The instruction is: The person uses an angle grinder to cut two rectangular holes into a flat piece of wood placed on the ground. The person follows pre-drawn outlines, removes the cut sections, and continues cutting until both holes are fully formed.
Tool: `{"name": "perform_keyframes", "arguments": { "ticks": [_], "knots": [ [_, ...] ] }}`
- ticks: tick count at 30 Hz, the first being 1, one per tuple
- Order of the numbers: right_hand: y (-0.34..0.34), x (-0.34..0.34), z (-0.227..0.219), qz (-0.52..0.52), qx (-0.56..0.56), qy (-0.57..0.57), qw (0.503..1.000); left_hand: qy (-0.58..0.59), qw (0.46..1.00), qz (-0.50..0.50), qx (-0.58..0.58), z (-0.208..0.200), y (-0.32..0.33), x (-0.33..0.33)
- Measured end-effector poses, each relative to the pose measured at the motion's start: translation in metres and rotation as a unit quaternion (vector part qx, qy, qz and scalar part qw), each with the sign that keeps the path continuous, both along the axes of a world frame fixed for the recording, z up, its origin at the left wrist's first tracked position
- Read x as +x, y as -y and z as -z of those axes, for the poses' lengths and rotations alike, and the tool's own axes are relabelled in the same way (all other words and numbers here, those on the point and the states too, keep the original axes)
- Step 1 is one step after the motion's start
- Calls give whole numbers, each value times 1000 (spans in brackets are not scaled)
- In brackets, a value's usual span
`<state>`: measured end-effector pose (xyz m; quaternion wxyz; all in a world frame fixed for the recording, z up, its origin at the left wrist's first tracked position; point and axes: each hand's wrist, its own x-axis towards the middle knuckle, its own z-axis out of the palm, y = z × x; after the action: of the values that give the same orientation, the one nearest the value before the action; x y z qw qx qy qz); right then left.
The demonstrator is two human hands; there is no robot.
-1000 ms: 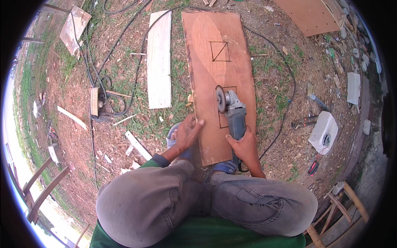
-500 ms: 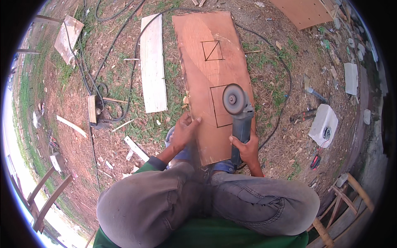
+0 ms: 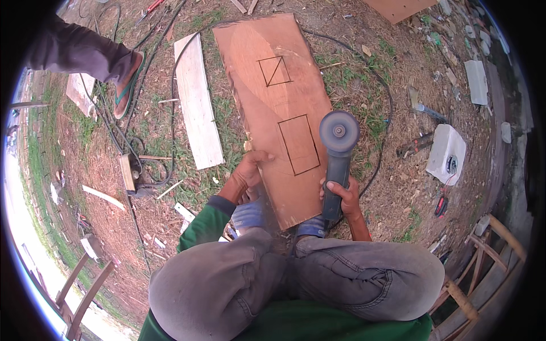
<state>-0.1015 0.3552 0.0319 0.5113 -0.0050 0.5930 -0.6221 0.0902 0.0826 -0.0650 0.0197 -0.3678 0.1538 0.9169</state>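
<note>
A long reddish-brown plywood board (image 3: 267,187) lies in front of me between my feet, its near end close to my shoes. Two dark outlines are drawn on it: a small box crossed by a diagonal and a larger rectangle nearer me. My left hand (image 3: 248,170) grips the board's left edge, thumb on top and fingers partly hidden below. In my right hand (image 3: 346,199) is a dark angle grinder (image 3: 338,173), held by its body at the board's right edge. Its round disc (image 3: 339,132) faces up; whether it spins I cannot tell.
A pale plank (image 3: 198,108) lies left of the board. Black cables (image 3: 388,136) loop across the ground. Another person's sandaled foot (image 3: 128,85) stands at upper left. On the right are a white block (image 3: 445,153) and a red-and-black tool (image 3: 441,206).
The grinder has moved right, off the drawn rectangle. My left hand has shifted slightly up the board's edge. Another person's leg has come in at upper left, and the view has shifted.
</note>
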Motion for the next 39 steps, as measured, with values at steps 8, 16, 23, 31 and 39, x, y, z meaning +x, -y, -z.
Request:
{"name": "perform_keyframes", "arguments": {
  "ticks": [8,16,23,31,39],
  "knots": [
    [-1,-2,5,-47,28,-39,998,-1,1000,-21,7,24,3,3],
    [-10,6,13,22,-23,4,999,-107,990,-48,81,-13,3,-7],
    [-22,7,25,34,-32,15,999,24,996,-74,-34,-32,2,-16],
    [-18,8,24,61,-20,19,998,192,449,79,-869,-107,34,-57],
    [-18,9,20,64,9,16,998,88,530,273,-798,-106,15,-104]
  ]
}}
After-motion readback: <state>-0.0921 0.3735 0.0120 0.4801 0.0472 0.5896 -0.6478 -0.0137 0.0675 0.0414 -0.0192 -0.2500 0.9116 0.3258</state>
